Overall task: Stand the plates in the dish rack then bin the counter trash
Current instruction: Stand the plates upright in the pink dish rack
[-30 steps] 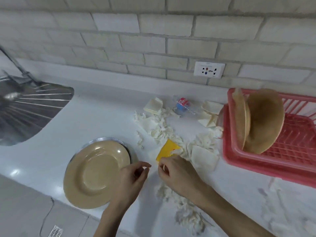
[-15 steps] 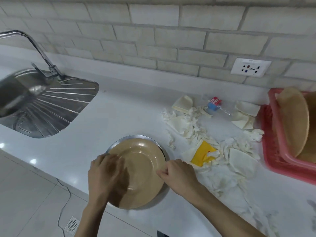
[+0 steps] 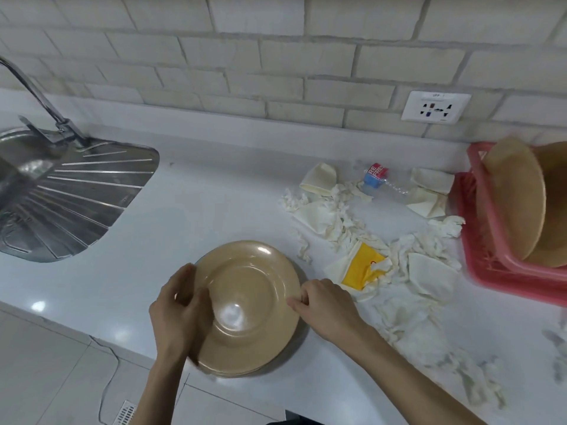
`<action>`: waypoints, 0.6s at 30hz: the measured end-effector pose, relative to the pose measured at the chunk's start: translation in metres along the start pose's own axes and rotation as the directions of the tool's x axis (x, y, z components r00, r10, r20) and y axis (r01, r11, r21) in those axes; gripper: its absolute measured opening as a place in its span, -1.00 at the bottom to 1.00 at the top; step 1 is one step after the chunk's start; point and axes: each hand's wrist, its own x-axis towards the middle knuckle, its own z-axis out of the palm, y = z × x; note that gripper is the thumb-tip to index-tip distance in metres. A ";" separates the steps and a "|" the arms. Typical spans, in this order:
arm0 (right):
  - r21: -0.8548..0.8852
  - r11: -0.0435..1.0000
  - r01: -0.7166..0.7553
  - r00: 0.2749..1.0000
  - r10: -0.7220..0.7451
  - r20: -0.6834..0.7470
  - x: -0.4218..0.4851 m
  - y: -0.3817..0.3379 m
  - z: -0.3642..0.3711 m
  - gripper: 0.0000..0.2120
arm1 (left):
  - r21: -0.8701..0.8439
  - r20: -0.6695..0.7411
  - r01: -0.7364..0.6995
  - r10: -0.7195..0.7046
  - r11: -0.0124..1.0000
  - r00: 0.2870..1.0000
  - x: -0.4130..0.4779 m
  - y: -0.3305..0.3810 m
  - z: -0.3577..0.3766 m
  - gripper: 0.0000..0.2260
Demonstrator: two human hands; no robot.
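Cutting across the right border, the red dish rack (image 3: 497, 280) showed only its left part, and of the two standing plates (image 3: 515, 204) in it the farther one ran out of view. The tan plate (image 3: 248, 305) lay near the front edge of the white counter (image 3: 214, 185), its lower left rim blurred. Under its right side a thin grey rim (image 3: 303, 279) peeped out, but what it belonged to I could not tell. The left hand (image 3: 179, 314) gripped the plate's left rim, thumb on top and fingers hidden beneath. The right hand (image 3: 325, 308) pinched the right rim with curled fingers. Half a second before, the left hand had lain flat over the plate and a metal edge showed clearly behind it; now that edge was almost covered. One second before, both hands had been right of the plate, by the paper. Between plate and rack torn paper scraps (image 3: 331, 222) were spread, with a yellow wrapper (image 3: 362, 266) among them and a small bottle (image 3: 377, 179) behind. A steel sink (image 3: 61, 197) with its tap (image 3: 33, 90) was well apart on the left, and a socket (image 3: 435, 107) sat on the tiled wall.
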 end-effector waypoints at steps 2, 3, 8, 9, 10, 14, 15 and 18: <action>0.007 1.000 0.004 1.000 -0.004 -0.018 -0.002 0.000 -0.003 -0.60 | -0.058 -0.025 -0.003 0.002 0.998 1.000 0.001 0.006 0.002 -0.59; 0.024 1.000 0.004 0.999 -0.003 -0.035 -0.003 0.000 -0.006 -0.61 | -0.077 -0.035 -0.020 0.017 0.997 0.999 0.001 0.010 0.003 -0.60; 0.253 0.967 0.021 0.991 0.014 -0.135 -0.012 0.013 -0.035 -0.73 | -0.124 0.014 -0.082 0.085 0.989 0.996 0.006 0.032 0.015 -0.58; 0.340 0.940 0.039 0.989 0.012 -0.147 -0.015 0.016 -0.045 -0.79 | -0.138 0.039 -0.100 0.107 0.985 0.994 0.003 0.039 0.020 -0.58; 0.436 0.898 0.060 0.987 0.011 -0.159 -0.020 0.019 -0.055 -0.83 | -0.138 0.071 -0.110 0.120 0.984 0.990 0.000 0.047 0.027 -0.58; 0.626 0.769 0.132 0.960 0.059 -0.275 -0.045 0.037 -0.103 -0.64 | -0.230 0.251 -0.137 0.195 0.963 0.948 -0.027 0.081 0.066 -0.56; 0.633 0.758 0.154 0.947 0.070 -0.313 -0.050 0.044 -0.116 -0.60 | -0.268 0.297 -0.135 0.215 0.954 0.930 -0.035 0.088 0.079 -0.54; 0.648 0.740 0.182 0.913 0.118 -0.391 -0.065 0.071 -0.147 -0.51 | -0.373 0.384 -0.137 0.287 0.918 0.878 -0.054 0.102 0.120 -0.51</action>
